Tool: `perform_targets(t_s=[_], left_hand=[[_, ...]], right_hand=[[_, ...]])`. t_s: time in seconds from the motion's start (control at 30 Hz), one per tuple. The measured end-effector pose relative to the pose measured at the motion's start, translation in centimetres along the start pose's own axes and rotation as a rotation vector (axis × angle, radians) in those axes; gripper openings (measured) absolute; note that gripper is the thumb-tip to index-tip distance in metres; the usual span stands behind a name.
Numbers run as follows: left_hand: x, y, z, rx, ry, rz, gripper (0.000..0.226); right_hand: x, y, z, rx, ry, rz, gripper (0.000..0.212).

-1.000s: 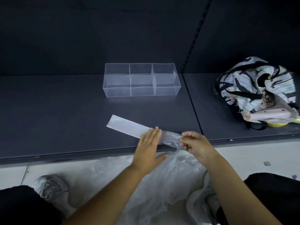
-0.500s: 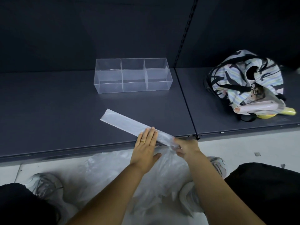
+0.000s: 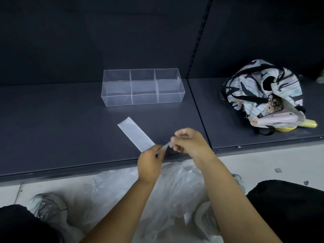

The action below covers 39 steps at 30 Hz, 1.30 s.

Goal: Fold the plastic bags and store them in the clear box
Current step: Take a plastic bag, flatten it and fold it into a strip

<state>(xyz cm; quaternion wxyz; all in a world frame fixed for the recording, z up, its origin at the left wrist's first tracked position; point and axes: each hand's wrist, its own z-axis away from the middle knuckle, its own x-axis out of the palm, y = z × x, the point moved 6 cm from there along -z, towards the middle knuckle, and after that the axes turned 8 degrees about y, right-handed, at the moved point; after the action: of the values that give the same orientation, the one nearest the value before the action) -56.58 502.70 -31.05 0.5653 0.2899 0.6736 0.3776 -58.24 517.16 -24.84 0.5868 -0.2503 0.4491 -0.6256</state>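
Observation:
A plastic bag folded into a long flat strip (image 3: 135, 135) lies on the dark shelf, its far end pointing toward the clear box (image 3: 142, 88). The box has three compartments and stands further back on the shelf. My left hand (image 3: 150, 163) pinches the near end of the strip at the shelf's front edge. My right hand (image 3: 190, 143) pinches the same end, which is twisted thin and lifted off the shelf between the two hands. A heap of loose clear plastic bags (image 3: 157, 199) lies on the floor under my forearms.
A striped cloth bag (image 3: 259, 92) with a doll and a yellow item sits on the right shelf panel. The shelf's front edge (image 3: 70, 171) runs across below my hands. My knees and grey shoes are at the bottom corners.
My left hand has lifted from lying flat on the strip and now pinches its near end. The right hand has moved up onto the shelf. The strip has turned to point more toward the box.

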Motion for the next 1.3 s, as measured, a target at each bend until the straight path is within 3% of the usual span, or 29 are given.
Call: perform_targets(t_s=[0.07, 0.13, 0.3, 0.47, 0.6, 0.67, 0.8, 0.97, 1.13, 1.2, 1.3], left_hand=[[-0.6, -0.8, -1.1, -0.181, -0.018, 0.174, 0.027], [-1.0, -1.8, -2.3, -0.355, -0.037, 0.369, 0.019], [-1.5, -3.4, -3.9, -0.614, -0.115, 0.478, 0.016], [-1.2, -4.5, -4.0, -0.83, -0.142, 0.516, 0.027], [-0.8, -5.4, -4.4, -0.988, -0.115, 0.557, 0.023], [-0.7, -5.7, -4.7, -1.014, -0.118, 0.546, 0.021], [-1.1, -6.1, -6.2, -0.953, -0.087, 0.498, 0.017], [-3.4, -6.7, -9.9, -0.855, 0.036, 0.479, 0.016], [-4.3, -6.2, -13.1, -0.636, 0.005, 0.356, 0.017], [-5.6, -5.5, -13.7, -0.485, 0.117, 0.225, 0.013], [-6.9, -2.4, -11.4, -0.019, 0.208, -0.087, 0.015]], right_hand=[[0.1, -1.3, -0.8, -0.077, 0.034, 0.024, 0.018], [0.3, -1.4, -1.8, -0.101, 0.053, 0.023, 0.032], [4.4, 1.4, -2.2, 0.011, -0.267, 0.02, 0.055], [6.8, 4.4, -1.8, 0.015, -0.411, 0.055, 0.054], [7.2, 5.4, -2.5, 0.045, -0.345, 0.075, 0.055], [7.3, 5.7, -3.1, 0.071, -0.28, 0.067, 0.045], [7.3, 6.5, -3.8, 0.145, -0.116, 0.005, 0.02], [7.1, 6.7, -4.1, 0.198, -0.064, -0.007, 0.013], [7.1, 6.8, -3.9, 0.21, -0.041, -0.01, 0.012], [7.1, 6.8, -3.9, 0.212, -0.033, -0.015, 0.013], [7.1, 6.7, -3.9, 0.211, -0.021, -0.03, 0.013]])
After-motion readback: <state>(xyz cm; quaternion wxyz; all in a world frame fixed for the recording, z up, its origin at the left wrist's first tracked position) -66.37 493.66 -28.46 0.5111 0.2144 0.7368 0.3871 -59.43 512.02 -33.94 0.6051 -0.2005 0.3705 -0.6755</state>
